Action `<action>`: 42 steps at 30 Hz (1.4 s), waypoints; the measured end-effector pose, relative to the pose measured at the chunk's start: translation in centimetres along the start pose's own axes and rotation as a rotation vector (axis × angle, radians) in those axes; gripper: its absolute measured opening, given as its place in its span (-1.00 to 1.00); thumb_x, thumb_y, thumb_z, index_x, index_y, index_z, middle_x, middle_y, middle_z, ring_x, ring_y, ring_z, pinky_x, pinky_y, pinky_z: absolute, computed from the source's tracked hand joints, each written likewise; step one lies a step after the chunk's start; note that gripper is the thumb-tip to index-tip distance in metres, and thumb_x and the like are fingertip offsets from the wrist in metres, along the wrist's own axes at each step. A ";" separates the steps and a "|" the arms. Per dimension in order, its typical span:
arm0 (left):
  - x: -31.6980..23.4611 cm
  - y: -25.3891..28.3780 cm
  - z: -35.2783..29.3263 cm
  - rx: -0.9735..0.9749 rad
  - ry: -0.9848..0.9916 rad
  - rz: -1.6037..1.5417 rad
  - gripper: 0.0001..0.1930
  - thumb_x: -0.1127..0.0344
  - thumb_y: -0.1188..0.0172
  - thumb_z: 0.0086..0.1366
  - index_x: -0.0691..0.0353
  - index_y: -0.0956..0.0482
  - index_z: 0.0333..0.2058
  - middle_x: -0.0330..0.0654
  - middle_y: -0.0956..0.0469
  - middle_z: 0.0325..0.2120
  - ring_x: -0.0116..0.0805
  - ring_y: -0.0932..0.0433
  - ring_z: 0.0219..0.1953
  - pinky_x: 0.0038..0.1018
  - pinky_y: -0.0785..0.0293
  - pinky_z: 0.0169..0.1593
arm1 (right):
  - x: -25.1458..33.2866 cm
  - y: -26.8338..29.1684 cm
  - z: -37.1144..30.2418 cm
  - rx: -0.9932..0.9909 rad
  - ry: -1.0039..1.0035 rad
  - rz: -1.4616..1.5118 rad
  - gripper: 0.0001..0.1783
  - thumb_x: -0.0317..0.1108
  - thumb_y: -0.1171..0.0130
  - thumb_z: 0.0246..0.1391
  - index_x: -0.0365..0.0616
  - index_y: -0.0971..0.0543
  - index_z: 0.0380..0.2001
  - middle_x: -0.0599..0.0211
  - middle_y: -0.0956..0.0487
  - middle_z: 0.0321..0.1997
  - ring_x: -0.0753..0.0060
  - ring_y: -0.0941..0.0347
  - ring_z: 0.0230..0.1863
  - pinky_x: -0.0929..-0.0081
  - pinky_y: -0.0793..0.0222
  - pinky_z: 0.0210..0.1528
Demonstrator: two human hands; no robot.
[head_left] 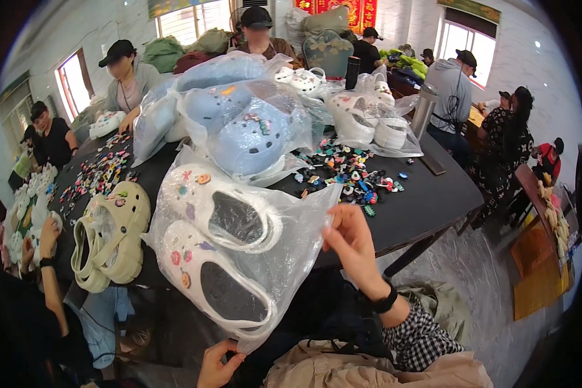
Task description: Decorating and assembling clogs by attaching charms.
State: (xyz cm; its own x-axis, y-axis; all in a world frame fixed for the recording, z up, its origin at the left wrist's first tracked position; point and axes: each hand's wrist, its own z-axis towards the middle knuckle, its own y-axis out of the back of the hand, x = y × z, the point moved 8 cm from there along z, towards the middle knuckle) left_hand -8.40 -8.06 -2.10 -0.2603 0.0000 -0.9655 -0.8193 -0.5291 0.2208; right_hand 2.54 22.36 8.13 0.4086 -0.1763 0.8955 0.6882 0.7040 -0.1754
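Note:
A clear plastic bag point(302, 239) lies at the table's near edge with a pair of white clogs point(191, 247) inside, their toes pointing left and dotted with colourful charms. My right hand point(354, 249) pinches the bag's upper right corner between thumb and fingers. Below, my left hand point(218, 366) grips the bag's lower corner, near the clogs' heels. The bag's mouth edge stretches between both hands. Left of the bag stands a pair of beige clogs point(133, 216), also bearing charms.
Bagged blue clogs point(247, 150) are heaped behind the bag. Loose charms point(362, 181) lie scattered on the dark table point(436, 204), with more charms point(107, 169) at left. Bagged white clogs point(354, 123) and a steel tumbler point(424, 111) stand at back right. A co-worker's hand point(49, 238) is at left; other people sit around.

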 end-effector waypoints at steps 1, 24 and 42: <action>0.2 -0.1 0.0 0.016 -0.009 -0.006 -0.91 0.43 -0.21 0.30 0.34 -0.55 -0.32 -0.34 -0.45 -0.56 -0.62 -0.28 -0.53 -0.59 -0.19 -0.45 | 0.5 0.7 1.0 -0.015 0.022 -0.029 -0.70 -0.51 -0.13 0.23 -0.17 -0.37 0.00 0.53 -0.35 -0.42 0.67 -0.38 -0.40 0.67 -0.36 -0.32; -10.3 -4.8 0.1 -0.422 -0.700 0.795 -0.39 0.05 -0.29 0.23 0.20 -0.35 0.16 0.12 -0.23 0.20 0.22 -0.21 0.23 0.11 -0.15 0.24 | -0.6 3.5 -1.4 -0.091 0.008 -0.137 -0.71 -0.53 -0.24 0.13 -0.16 -0.39 -0.13 0.46 -0.43 -0.32 0.64 -0.40 -0.32 0.63 -0.38 -0.31; -7.7 -4.5 2.1 -0.552 -0.473 0.511 -0.36 -0.02 -0.12 0.29 0.17 -0.22 0.24 0.25 -0.11 0.28 0.35 -0.02 0.36 0.27 0.28 0.37 | 3.2 -11.0 -4.0 0.776 0.794 -0.954 -0.41 -0.36 -0.20 0.01 0.13 -0.49 0.19 0.12 -0.22 0.42 -0.10 -0.10 0.44 -0.01 -0.01 0.44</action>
State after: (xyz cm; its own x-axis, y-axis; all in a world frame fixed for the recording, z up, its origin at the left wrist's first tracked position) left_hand -3.78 -3.95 4.66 -0.8106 -0.0621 -0.5822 -0.2139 -0.8943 0.3931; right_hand -1.26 11.30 11.30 0.3853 -0.9218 0.0422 0.4973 0.2459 0.8320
